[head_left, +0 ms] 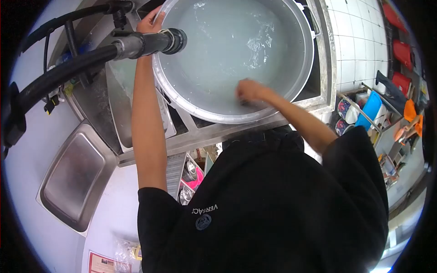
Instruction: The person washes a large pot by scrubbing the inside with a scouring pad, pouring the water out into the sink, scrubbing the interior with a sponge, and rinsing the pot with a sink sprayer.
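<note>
l hand [148,22] looks clamped on the rim of the big pot [293,63], grip partly hidden by the nozzle [159,43] just beside it. r hand [250,91] is inside the pot, nr the body-side wall: blurred & curled, can't tell if it's holding smth. tip: hold the rim firm so pot doesn't rock, move r hand evenly, mind splashes. pot's round, wide, dull silvery metal; liquid [218,50] beyond r hand is cloudy grey-green w/ bright glints.
</note>
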Motion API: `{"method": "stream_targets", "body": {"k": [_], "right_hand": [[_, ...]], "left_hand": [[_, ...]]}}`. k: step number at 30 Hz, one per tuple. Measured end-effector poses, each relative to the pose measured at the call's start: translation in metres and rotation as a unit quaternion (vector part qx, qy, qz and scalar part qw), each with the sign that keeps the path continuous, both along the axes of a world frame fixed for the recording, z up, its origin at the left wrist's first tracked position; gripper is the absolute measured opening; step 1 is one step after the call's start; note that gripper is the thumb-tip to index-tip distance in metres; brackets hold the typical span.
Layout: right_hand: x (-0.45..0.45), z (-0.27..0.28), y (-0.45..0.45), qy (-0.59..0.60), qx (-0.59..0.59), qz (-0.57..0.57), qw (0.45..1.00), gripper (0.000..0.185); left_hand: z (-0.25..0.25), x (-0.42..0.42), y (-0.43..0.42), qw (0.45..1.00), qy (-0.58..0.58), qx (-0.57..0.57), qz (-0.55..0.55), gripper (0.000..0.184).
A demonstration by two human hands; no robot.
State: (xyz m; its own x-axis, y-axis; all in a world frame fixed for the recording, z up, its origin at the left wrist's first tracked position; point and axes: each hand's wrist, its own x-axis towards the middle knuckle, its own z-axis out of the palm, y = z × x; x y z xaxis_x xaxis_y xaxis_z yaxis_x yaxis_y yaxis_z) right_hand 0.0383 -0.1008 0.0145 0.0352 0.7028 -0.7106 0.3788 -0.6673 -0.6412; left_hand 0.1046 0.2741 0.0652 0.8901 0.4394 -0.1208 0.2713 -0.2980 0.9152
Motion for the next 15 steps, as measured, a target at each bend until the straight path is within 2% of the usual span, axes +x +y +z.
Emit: {"method": "stream_targets", "body": {"k": [1,2,3,5,6,8,10,12,13,15], "right_hand": [[-0.021,0.007,0.026,-0.005,0.097,-0.057,0.994,0.009],[-0.040,0.016,0.048,-0.006,0.194,-0.109,0.975,0.011],[-0.037,0.023,0.052,0.000,0.192,-0.105,0.976,0.011],[-0.027,0.049,0.057,0.136,0.221,-0.159,0.953,0.014],[-0.017,0.036,0.030,0.041,0.160,-0.036,0.986,0.015],[0.019,0.025,-0.024,0.000,-0.014,0.014,1.000,0.016],[0.064,0.062,-0.037,-0.081,-0.083,0.111,0.987,0.017],[0.087,0.069,-0.061,-0.084,-0.055,0.038,0.994,0.016],[0.094,0.072,-0.075,-0.083,-0.059,0.042,0.994,0.016],[0.098,0.082,-0.090,-0.279,-0.022,0.046,0.959,0.013]], "left_hand": [[0.000,0.004,0.001,1.000,-0.002,-0.026,0.005,0.042],[0.009,0.004,-0.001,0.999,0.040,0.022,0.013,0.040],[0.006,0.004,0.004,0.999,0.045,0.020,0.019,0.040],[-0.008,0.002,0.010,1.000,-0.008,0.027,-0.002,0.038],[-0.004,0.002,0.006,1.000,-0.007,-0.005,0.013,0.039],[-0.008,0.006,0.011,1.000,-0.006,0.004,0.007,0.039],[-0.024,0.002,0.020,1.000,-0.015,-0.020,0.000,0.038],[-0.030,0.000,0.017,0.999,-0.023,-0.031,-0.006,0.038],[-0.021,0.004,0.015,0.999,-0.039,-0.033,-0.004,0.038],[-0.014,-0.002,0.012,0.999,-0.032,0.010,-0.018,0.038]]}}
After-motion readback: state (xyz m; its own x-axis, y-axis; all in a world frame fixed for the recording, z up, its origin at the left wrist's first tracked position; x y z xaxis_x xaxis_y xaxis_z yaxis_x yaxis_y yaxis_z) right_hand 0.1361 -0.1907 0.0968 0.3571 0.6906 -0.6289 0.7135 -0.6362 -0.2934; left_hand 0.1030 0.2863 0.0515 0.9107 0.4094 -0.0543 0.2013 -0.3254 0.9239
